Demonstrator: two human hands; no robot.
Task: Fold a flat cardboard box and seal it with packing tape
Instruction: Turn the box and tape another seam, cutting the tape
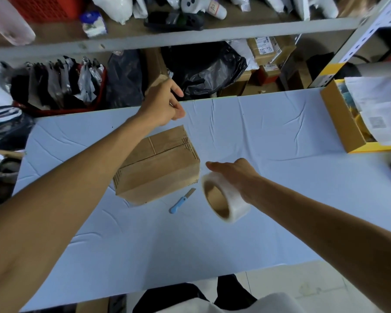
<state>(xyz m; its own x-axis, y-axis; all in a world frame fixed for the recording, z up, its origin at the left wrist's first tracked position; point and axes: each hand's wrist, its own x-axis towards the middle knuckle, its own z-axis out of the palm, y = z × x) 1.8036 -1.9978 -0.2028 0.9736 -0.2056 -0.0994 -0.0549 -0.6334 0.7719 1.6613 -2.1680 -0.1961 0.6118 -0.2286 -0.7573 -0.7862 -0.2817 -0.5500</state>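
Observation:
A folded brown cardboard box [158, 166] stands on the blue-covered table [269, 136], its top flaps closed along a centre seam. My left hand [164, 102] hovers above the box's far edge, fingers curled with thumb and forefinger sticking out. I cannot make out whether clear tape is held between them. My right hand [235, 175] grips a roll of clear packing tape [224, 197] just right of the box, lifted off the table and tilted. A small blue-handled knife [182, 201] lies between the box and the roll.
An open yellow-edged carton [345, 123] with papers sits at the table's right end. Behind the far edge are black bags [203, 66], stacked parcels [269, 53] and a metal shelf [167, 36] crowded with goods. My knees show below the near edge.

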